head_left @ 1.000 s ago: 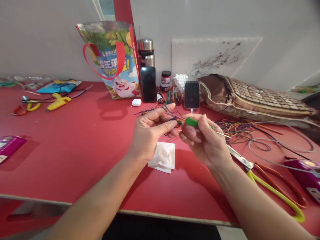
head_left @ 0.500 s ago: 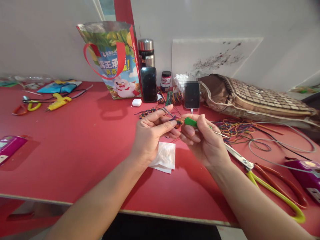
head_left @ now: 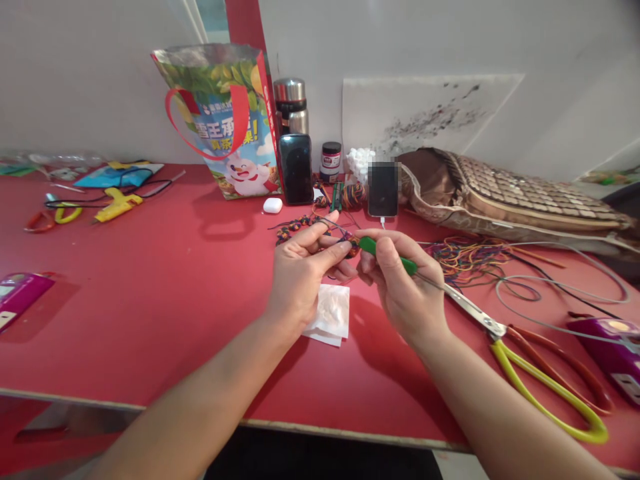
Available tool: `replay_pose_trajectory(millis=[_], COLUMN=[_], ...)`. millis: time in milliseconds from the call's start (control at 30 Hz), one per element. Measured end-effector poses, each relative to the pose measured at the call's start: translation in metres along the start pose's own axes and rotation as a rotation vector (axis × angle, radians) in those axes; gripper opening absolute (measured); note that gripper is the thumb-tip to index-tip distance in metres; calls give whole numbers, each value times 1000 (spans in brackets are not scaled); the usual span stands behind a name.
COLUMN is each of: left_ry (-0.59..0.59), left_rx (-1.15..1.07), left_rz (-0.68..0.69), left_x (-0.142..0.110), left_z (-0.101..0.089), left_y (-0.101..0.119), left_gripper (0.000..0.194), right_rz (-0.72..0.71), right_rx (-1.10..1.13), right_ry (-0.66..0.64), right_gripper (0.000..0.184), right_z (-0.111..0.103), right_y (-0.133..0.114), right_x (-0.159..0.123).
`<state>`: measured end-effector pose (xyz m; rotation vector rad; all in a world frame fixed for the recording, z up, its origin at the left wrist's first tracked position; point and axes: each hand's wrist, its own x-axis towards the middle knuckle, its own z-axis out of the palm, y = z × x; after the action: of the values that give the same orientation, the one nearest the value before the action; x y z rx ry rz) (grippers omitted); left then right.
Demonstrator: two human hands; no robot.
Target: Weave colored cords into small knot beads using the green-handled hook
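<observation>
My left hand is closed, pinching a small multicoloured crochet piece between thumb and fingers. A strand of yarn runs over its raised index finger. In my right hand is a crochet hook with a green handle. Its metal shaft sticks out behind the hand, and the front end of the hook is too small to make out beside the yarn. A knotted multicoloured cord lies on the table behind my left hand. Below both hands sits a folded white tissue.
Large scissors with red and yellow handles lie at right, near loose yarn and a purple box. Behind stand a carrier bag, a flask and two phones. A yellow glue gun rests at left.
My right hand has turned and shifted slightly; the hook's handle now slants down to the right across the fingers. My left hand still holds the crochet piece, nearly unmoved.
</observation>
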<state>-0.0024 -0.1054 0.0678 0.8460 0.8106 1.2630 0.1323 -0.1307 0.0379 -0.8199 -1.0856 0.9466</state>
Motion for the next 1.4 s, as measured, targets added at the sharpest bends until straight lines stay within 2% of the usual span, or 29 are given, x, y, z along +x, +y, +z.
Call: replay_pose_trajectory(millis=[167, 300, 500, 967, 1400], left_ry=[-17, -68, -93, -53, -96], left_rx=[-99, -130, -93, -26, -74], left_rz=[-55, -102, -81, -21, -65], left_x=[1, 6, 9, 8, 7], left_z=[0, -5, -10, -11, -7], left_y=[-3, -1, 6, 12, 9], left_gripper=[25, 23, 34, 32, 31], right_rz=[-129, -70, 17, 47, 81], right_rx=[-208, -70, 139, 113, 193], right_ry=[58, -4, -62, -57, -25], right_gripper=[23, 26, 23, 22, 21], right_z=[3, 2, -1, -6, 0], right_y=[-3, 0, 5, 1, -6], right_x=[-7, -7, 0, 2, 4])
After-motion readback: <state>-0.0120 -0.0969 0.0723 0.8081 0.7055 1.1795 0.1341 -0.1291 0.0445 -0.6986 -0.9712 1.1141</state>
